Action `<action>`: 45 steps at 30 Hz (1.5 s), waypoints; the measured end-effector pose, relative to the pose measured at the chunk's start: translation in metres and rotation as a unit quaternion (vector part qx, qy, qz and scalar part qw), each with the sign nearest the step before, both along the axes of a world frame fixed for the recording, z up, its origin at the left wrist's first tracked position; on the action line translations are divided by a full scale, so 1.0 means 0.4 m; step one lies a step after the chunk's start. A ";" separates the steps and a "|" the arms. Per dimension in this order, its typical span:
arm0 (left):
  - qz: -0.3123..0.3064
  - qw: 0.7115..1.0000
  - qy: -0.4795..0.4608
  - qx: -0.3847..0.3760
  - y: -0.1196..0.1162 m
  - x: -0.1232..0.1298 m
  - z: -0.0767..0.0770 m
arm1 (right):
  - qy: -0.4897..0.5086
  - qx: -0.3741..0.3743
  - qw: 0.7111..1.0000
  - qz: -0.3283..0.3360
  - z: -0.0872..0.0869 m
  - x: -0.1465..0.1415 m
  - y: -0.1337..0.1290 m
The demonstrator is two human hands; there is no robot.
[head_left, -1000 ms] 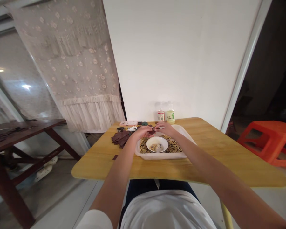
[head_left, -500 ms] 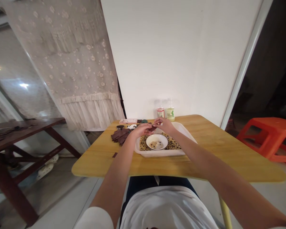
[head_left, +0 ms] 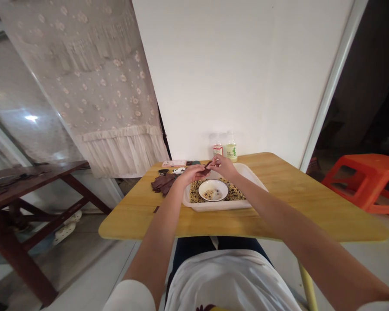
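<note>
Both my hands hold one small dark brown cloth piece (head_left: 207, 167) above the far side of a white tray (head_left: 220, 208). My left hand (head_left: 193, 173) grips its near left part, fingers closed around it. My right hand (head_left: 223, 166) pinches its upper right edge. Under the hands, a white bowl (head_left: 225, 190) with a few beads or grains in it sits in the tray. Mixed yellow and dark beads or grains (head_left: 196, 194) surround the bowl; they are too small to name surely. A pile of brown cloth pieces (head_left: 164, 185) lies left of the tray.
Behind the tray stand two bottles, one with a red label (head_left: 217, 150) and one with a green label (head_left: 231, 152). A pink phone-like object (head_left: 174, 163) lies at the table's (head_left: 298, 207) back left. An orange stool (head_left: 366, 181) stands to the right, a dark wooden bench (head_left: 52, 181) to the left.
My right hand's fingers have drawn together into a pinch on the cloth piece's edge, and the piece is now tilted up and shows more. The left hand stays nearly in place.
</note>
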State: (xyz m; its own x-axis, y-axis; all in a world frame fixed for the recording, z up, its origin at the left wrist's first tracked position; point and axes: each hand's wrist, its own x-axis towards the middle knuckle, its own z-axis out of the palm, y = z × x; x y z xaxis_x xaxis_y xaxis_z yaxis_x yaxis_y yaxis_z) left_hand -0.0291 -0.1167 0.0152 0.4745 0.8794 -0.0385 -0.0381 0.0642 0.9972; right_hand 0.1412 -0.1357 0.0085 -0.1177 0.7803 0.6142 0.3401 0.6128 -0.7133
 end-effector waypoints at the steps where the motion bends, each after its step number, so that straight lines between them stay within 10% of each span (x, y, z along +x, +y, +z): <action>1: 0.002 1.000 -0.003 -0.003 -0.001 0.000 0.001 | -0.003 0.003 1.000 -0.003 0.002 0.000 -0.002; 45: 0.010 1.000 -0.007 0.013 0.003 -0.005 -0.004 | -0.062 0.079 0.990 -0.102 0.001 0.014 -0.008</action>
